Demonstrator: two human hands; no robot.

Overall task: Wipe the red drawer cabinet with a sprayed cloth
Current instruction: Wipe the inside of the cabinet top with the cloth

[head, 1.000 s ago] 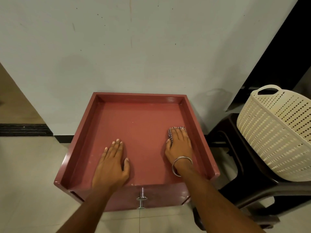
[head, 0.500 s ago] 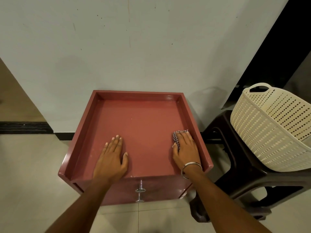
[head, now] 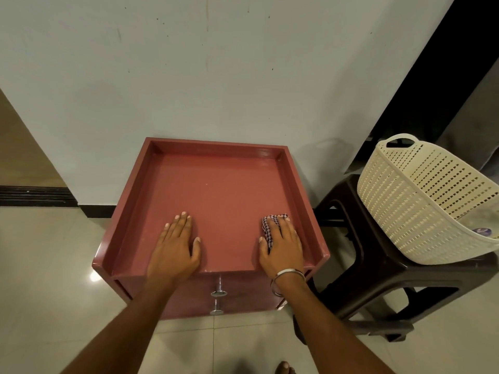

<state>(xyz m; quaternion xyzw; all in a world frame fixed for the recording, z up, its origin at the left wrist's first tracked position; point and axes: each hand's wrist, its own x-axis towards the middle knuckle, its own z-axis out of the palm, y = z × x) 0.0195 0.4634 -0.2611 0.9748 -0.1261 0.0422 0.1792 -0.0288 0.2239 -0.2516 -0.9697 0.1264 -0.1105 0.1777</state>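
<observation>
Cloth (head: 270,225) dragged back toward near edge of red cabinet (head: 221,184) top, close by right wall, pressed flat under right hand (head: 283,247); grip not closed, fingers straight over the checked fabric. Left hand (head: 175,247) unmoved, flat on the top, left of centre, grip apart, holding nothing. Reads as one near-going stroke ending on right strip; far part and left side probably still due.

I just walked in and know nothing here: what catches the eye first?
A red cabinet against the wall; the left hand lies flat on its top, the right hand presses a checked cloth there. A cream basket sits on a dark stool at right.
</observation>
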